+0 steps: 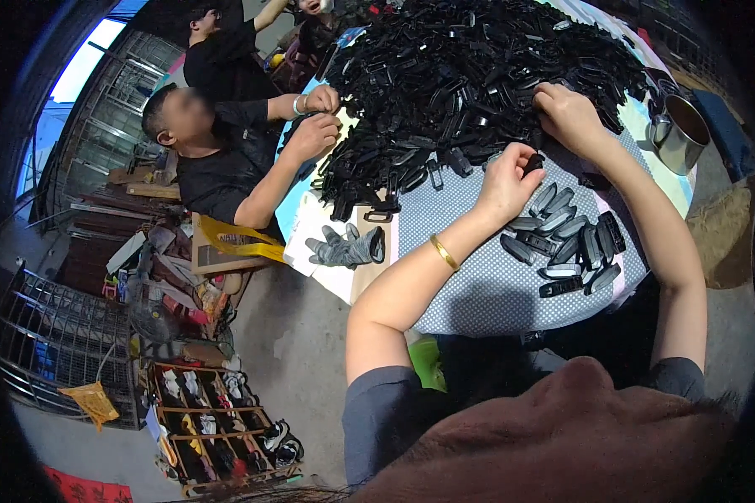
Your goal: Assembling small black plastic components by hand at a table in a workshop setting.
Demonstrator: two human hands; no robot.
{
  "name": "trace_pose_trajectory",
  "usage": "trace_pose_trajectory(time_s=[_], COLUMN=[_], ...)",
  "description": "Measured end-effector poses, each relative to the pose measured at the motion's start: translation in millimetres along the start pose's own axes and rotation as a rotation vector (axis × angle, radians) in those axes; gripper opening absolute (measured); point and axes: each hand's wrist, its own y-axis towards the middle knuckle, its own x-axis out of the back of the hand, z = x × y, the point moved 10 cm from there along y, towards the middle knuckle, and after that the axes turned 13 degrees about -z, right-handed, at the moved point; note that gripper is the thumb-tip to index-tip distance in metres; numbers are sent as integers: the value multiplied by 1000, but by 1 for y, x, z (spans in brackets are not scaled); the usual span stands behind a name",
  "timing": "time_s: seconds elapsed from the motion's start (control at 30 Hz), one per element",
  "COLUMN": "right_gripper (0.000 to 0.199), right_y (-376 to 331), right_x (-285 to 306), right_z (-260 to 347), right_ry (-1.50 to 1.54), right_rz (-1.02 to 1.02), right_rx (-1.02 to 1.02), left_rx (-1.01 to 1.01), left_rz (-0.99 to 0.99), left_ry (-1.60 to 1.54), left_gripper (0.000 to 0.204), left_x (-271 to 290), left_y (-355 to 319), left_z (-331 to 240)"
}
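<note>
The left hand (505,186) pinches a small black piece (534,162) between thumb and fingertips, seen by the head camera above a cloth-covered bench (419,210). Ahead and to its right, the right hand (569,117) rests bent-fingered at the near edge of a great heap of black plastic parts (461,75); whether those fingers grip anything is impossible to say, as the tips are lost against the dark pile.

Just below and to the right of the left hand lies a loose group of grey-and-black pieces (569,225), set apart on the dotted cloth. By the look of it, the work is at an early stage — a small share separated, the bulk left in the heap, which spreads ahead of both hands.

The count: two hands at work here, one piece in the left; around fifteen in the loose group, overlaps making that approximate; the heap, far too many and too tangled to number. One metal mug (678,158) stands to the right of the right hand. Well to the left of the left hand lies grey glove fabric (348,249) — one glove or a pair, the folds do not tell. Beyond it, a single co-worker (218,163) has two hands at the heap's left edge.
</note>
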Motion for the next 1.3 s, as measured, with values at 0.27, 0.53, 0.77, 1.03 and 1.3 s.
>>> trace_pose_trajectory(time_s=[0.27,0.53,0.77,1.03,1.3], right_gripper=[18,18,15,22,25], right_y=[-4,-23,-18,-18,-18], right_x=[23,-17,-4,0,4], right_z=[-13,2,9,21,37], right_ry=[169,836,704,639,697], right_rz=[-240,126,9,16,23], right_rx=[-98,-647,-500,-450,-378], left_rx=[476,479,415,487,341], left_rz=[48,-130,-152,-108,-22], left_ry=[-625,-858,-743,-946,-868], left_gripper=[40,32,34,29,21], left_x=[-14,15,21,24,32], left_y=[3,14,19,22,23], left_z=[37,33,41,32,7])
